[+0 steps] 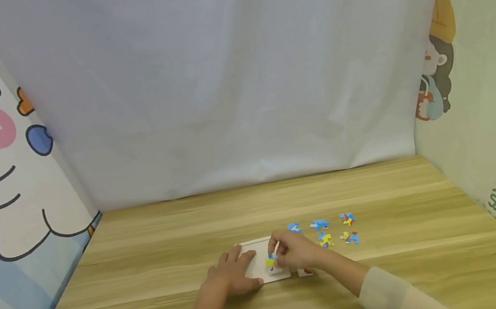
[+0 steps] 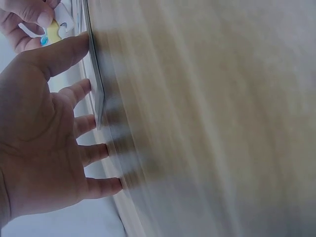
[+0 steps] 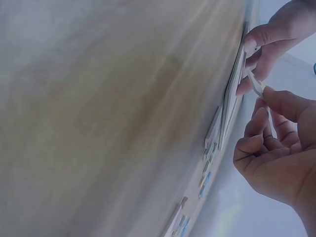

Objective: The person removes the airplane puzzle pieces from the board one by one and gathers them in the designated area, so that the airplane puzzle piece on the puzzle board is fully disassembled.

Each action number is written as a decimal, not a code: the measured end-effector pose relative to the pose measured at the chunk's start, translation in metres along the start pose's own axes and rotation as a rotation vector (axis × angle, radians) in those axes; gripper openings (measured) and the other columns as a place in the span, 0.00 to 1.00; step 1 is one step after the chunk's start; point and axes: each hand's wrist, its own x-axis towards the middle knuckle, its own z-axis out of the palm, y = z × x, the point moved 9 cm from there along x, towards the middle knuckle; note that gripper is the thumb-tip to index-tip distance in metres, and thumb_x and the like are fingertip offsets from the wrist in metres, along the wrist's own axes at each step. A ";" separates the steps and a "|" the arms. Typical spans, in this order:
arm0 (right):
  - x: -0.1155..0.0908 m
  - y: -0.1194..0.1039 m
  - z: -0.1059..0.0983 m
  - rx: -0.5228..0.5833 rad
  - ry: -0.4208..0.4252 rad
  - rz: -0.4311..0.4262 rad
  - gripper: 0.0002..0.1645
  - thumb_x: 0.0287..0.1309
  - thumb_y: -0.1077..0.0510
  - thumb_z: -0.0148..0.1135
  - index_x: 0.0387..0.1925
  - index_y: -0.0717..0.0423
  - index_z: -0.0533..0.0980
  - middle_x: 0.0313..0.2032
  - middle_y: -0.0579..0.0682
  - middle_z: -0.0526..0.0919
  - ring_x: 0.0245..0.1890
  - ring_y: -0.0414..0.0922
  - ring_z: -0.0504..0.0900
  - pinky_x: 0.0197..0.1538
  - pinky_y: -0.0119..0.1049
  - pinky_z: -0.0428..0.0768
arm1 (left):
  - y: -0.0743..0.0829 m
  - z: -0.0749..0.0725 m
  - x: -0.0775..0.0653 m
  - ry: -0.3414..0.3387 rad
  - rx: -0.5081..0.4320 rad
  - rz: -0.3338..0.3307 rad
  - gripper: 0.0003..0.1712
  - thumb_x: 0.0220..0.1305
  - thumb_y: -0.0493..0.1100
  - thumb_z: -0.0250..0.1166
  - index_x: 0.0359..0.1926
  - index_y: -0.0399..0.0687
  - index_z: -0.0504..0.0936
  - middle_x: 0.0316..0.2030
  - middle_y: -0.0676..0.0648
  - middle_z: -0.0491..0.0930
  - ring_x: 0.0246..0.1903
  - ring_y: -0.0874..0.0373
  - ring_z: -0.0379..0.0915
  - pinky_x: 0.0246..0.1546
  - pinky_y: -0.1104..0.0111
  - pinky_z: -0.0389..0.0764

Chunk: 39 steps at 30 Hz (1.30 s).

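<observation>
A white rectangular board or tray [image 1: 260, 271] lies on the table in the head view. My left hand [image 1: 233, 273] rests on its left side with fingers spread; in the left wrist view the thumb and some fingertips [image 2: 83, 88] touch the board's edge. Over the board, my right hand [image 1: 296, 250] pinches a jigsaw puzzle piece [image 1: 270, 262] coloured yellow, blue and white. That piece is seen nearly edge-on in the right wrist view, tilted between thumb and fingers. The right hand covers part of the board's right side.
Several loose jigsaw pieces [image 1: 320, 224] in blue, yellow and red lie to the right of the board. Another piece with red on it [image 1: 305, 272] lies by the board's lower right corner. A grey curtain [image 1: 238, 96] hangs behind the wooden table [image 1: 145, 248].
</observation>
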 end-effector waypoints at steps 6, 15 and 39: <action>-0.005 -0.003 0.001 0.016 0.008 -0.015 0.12 0.48 0.72 0.63 0.35 0.60 0.73 0.21 0.46 0.74 0.20 0.38 0.71 0.20 0.28 0.69 | 0.002 0.002 -0.001 0.007 0.007 0.012 0.39 0.53 0.61 0.63 0.64 0.53 0.67 0.67 0.41 0.55 0.63 0.38 0.51 0.50 0.36 0.61; -0.025 -0.002 -0.004 0.065 0.004 0.019 0.11 0.51 0.69 0.63 0.36 0.59 0.72 0.22 0.47 0.75 0.21 0.39 0.71 0.24 0.28 0.71 | -0.008 0.005 0.003 0.021 -0.001 0.009 0.39 0.54 0.60 0.62 0.65 0.52 0.66 0.68 0.41 0.54 0.63 0.39 0.50 0.52 0.36 0.59; -0.088 0.025 -0.058 0.182 0.052 0.079 0.12 0.56 0.65 0.61 0.41 0.65 0.71 0.26 0.50 0.74 0.25 0.42 0.69 0.27 0.29 0.70 | 0.000 -0.003 -0.002 0.009 -0.026 0.035 0.38 0.55 0.58 0.64 0.65 0.51 0.67 0.67 0.40 0.54 0.64 0.38 0.50 0.52 0.36 0.59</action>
